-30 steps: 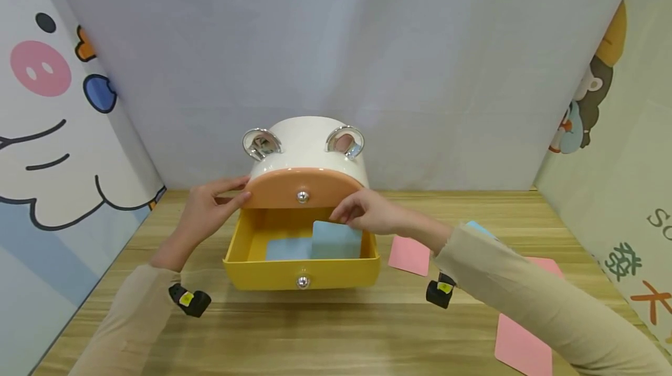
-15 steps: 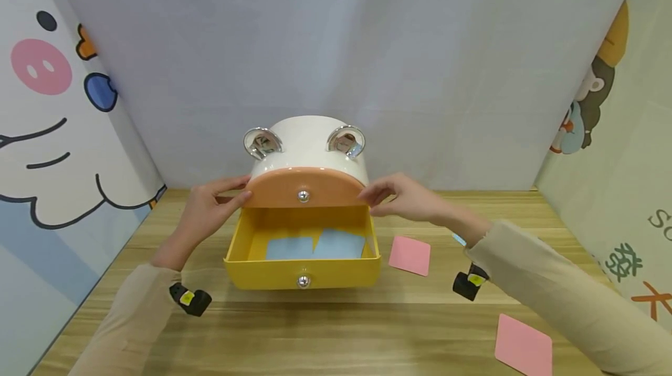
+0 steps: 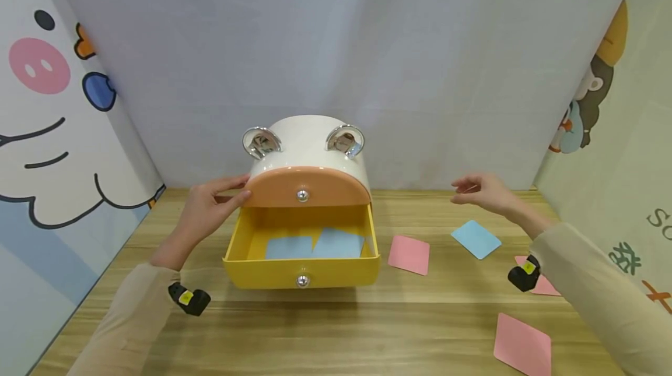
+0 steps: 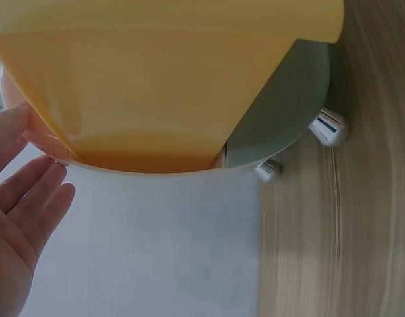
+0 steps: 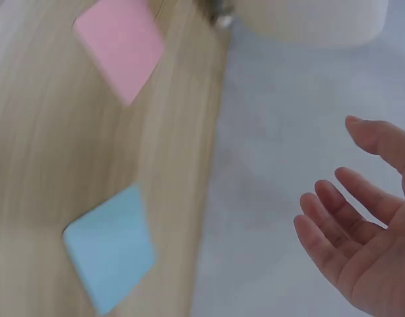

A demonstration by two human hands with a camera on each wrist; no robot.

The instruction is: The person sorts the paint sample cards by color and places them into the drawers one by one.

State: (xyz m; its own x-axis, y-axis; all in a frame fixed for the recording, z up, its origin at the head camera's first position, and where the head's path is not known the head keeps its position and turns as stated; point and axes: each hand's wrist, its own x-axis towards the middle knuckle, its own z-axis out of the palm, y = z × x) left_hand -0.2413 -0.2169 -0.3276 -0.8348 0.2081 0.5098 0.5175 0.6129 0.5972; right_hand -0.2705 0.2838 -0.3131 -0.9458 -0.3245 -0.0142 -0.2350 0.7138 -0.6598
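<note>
A white cabinet with two silver ears has a shut orange upper drawer and a pulled-out yellow lower drawer. Two blue cards lie in the yellow drawer. My left hand touches the cabinet's left edge, thumb and fingertips at the orange front; the left wrist view shows its fingers mostly straight. To the right, my right hand hovers with nothing in it, fingers loosely bent. Below it on the table lies a blue card, also seen in the right wrist view.
Three pink cards lie on the wooden table: one pink card beside the drawer, another pink card near the front right, and a third pink card partly behind the right wrist. A grey backdrop stands behind.
My right hand has let go of a blue card, which has dropped flat into the yellow drawer, and has moved right over the table. My left hand stays at the cabinet.
</note>
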